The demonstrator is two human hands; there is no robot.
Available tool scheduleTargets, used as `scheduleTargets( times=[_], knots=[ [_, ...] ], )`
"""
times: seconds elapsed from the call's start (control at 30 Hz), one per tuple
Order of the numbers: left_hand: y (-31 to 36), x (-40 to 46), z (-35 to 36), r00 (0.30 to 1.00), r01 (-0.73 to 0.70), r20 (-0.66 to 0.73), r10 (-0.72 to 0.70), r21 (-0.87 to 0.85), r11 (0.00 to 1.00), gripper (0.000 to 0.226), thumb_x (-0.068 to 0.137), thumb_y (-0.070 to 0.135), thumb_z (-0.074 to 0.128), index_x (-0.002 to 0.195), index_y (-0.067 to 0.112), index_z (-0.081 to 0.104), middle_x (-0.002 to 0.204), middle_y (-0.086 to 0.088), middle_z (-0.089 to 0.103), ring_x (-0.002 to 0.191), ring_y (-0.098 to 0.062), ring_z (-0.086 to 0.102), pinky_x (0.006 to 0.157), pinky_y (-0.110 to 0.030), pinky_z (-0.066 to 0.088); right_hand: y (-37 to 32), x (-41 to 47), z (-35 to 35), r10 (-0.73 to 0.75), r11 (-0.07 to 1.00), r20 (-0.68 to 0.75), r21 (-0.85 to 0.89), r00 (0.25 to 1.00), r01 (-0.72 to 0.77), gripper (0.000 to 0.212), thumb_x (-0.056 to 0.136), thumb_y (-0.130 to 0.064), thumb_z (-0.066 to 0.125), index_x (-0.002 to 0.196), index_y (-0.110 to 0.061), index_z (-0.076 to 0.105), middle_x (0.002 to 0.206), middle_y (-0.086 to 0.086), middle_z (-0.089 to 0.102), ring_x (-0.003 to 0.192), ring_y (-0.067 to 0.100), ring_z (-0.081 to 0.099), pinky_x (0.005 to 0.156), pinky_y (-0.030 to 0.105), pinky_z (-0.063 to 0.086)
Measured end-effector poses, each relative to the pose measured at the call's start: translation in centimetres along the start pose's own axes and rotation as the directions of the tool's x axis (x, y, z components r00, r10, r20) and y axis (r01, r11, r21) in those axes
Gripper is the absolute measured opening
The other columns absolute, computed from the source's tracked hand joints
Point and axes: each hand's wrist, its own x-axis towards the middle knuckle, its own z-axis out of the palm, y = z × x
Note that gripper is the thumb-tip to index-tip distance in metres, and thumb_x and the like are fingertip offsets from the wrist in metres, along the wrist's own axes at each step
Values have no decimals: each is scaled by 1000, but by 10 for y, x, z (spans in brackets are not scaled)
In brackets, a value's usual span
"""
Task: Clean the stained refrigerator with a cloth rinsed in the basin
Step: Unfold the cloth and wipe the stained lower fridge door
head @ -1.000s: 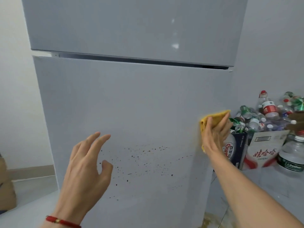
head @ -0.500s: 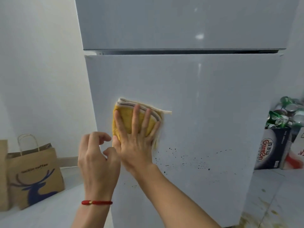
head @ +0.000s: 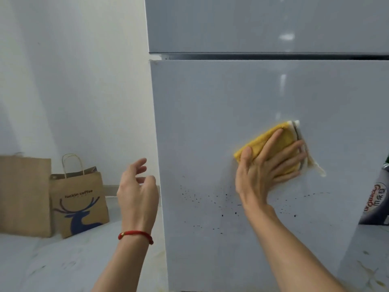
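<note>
Yellow cloth [head: 271, 148], folded into a pad, lies flat against the lower door of the refrigerator [head: 210, 123], in the middle of the door's width and above the band of dark specks [head: 210, 203]. The right hand [head: 267, 167] presses it there with fingers spread and nearly straight, the thumb at the pad's left edge; this open-palmed grip probably spreads pressure evenly for wiping. The left hand [head: 136, 192] hovers off the door's left edge, fingers loosely curled, holding nothing, apparently for balance. Two brown paper bags [head: 77, 199] stand on the floor by the wall. Half a second earlier the cloth sat near the door's left edge with fingers pointing upward; it has since travelled rightward, fingers now angled right. The specks below remain unwiped, so the stained zone is judged still to do.
</note>
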Motion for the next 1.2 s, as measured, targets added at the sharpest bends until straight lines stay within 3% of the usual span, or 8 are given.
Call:
scheduleTargets(
  times=[0.07, 0.17, 0.37, 0.63, 0.83, 0.97, 1.1, 1.2],
  knots=[
    [1, 1, -3, 998, 69, 10, -68, -62, 996, 44, 97, 6, 47, 138, 20, 58, 123, 1, 62, 98, -2, 56, 75, -18, 41, -44, -29, 18, -160, 987, 61, -21, 985, 162, 75, 105, -55, 33, 166, -29, -4, 169, 28, -12, 153, 55, -13, 114, 80, -2],
    [5, -3, -3, 997, 16, -69, -18, -40, 999, 41, 100, 11, 46, 139, 20, 56, 124, 1, 60, 102, -12, 56, 88, -28, 44, -86, -76, 47, -527, 834, 195, -68, 827, 548, 74, 103, -54, 41, 166, -33, 9, 171, 20, -9, 155, 52, -9, 116, 78, -5],
    [7, -20, 17, 983, -119, -134, 123, 38, 992, 36, 99, 16, 52, 134, 23, 55, 127, 1, 53, 122, -24, 50, 105, -50, 44, -59, -72, 53, -899, 313, 299, -74, 320, 947, 61, 110, -37, 37, 166, -30, 16, 174, 0, 9, 161, 28, 4, 127, 59, 9],
    [10, -51, 52, 935, -355, 62, 350, 111, 928, 57, 83, -7, 60, 136, 15, 57, 133, -3, 53, 125, -27, 51, 105, -46, 46, 109, 33, -20, -721, 602, 225, -266, 656, 753, 75, 105, -64, 36, 166, -28, 11, 173, 10, 3, 158, 43, 8, 119, 74, 11],
    [-2, -52, 54, 952, -306, 76, 298, 148, 940, 60, 81, -7, 63, 136, 17, 54, 133, -5, 48, 125, -29, 49, 104, -47, 47, 194, 71, -65, -160, 966, 170, -176, 972, 190, 91, 96, -78, 12, 164, -21, -9, 170, 23, -13, 157, 42, -12, 118, 76, -4],
    [-9, -44, 47, 963, -267, 66, 260, 166, 949, 60, 81, -5, 62, 136, 16, 51, 130, -4, 45, 123, -29, 49, 102, -50, 47, 207, 81, -78, 114, 992, 140, -73, 984, -105, 97, 92, -78, 21, 163, -25, -18, 170, 13, -24, 157, 36, -18, 121, 69, -7],
    [-9, -41, 42, 977, -212, 64, 204, 145, 967, 59, 83, -5, 60, 138, 15, 49, 125, 4, 43, 117, -23, 50, 96, -41, 47, 178, 89, -77, 460, 875, 105, 116, 881, -471, 91, 91, -76, 19, 162, -33, -19, 171, 8, -24, 158, 37, -15, 124, 66, -3],
    [-13, -37, 39, 988, -152, 48, 147, 129, 980, 59, 85, -5, 59, 139, 14, 48, 128, -2, 47, 114, -20, 50, 94, -38, 47, 138, 71, -64, 438, 883, 79, 150, 895, -445, 79, 102, -60, 22, 163, -30, -17, 169, 12, -26, 157, 37, -21, 123, 66, -7]
  ],
)
